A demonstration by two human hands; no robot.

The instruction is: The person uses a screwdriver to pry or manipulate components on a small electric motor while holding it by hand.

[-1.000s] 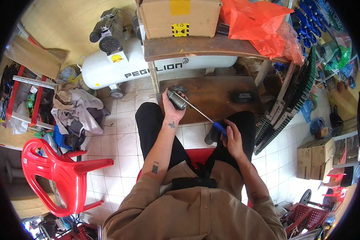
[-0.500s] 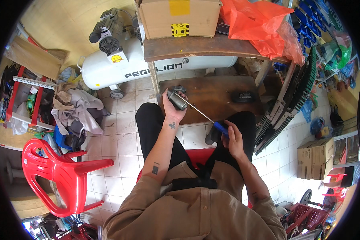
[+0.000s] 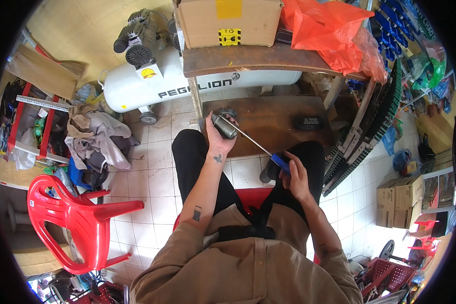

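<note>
Screwdriver handle (image 3: pixel 279 161) is showing blue; metal cylinder (image 3: pixel 226 128), grey; plastic chair (image 3: pixel 97 223), red; compressor tank (image 3: pixel 131 91), white; carton label (image 3: pixel 229 36), yellow-and-black.

Big white air compressor (image 3: pixel 137 83) sits back by the wall, on wheels, with its motor (image 3: pixel 138 38) bolted on top. In front of it there's a worn wooden surface (image 3: pixel 248 58) carrying a taped cardboard box (image 3: pixel 200 25) and a crumpled orange plastic bag (image 3: pixel 324 33) that droops over the edge. Lower shelf (image 3: pixel 271 111) has a flat black thing (image 3: pixel 308 122) lying on it. Over on the left, a red plastic chair (image 3: pixel 93 215), plus a heap of greyish cloth (image 3: pixel 101 137). Right side's got brown cartons (image 3: pixel 408 195) on the white tile floor (image 3: pixel 342 220).
</note>
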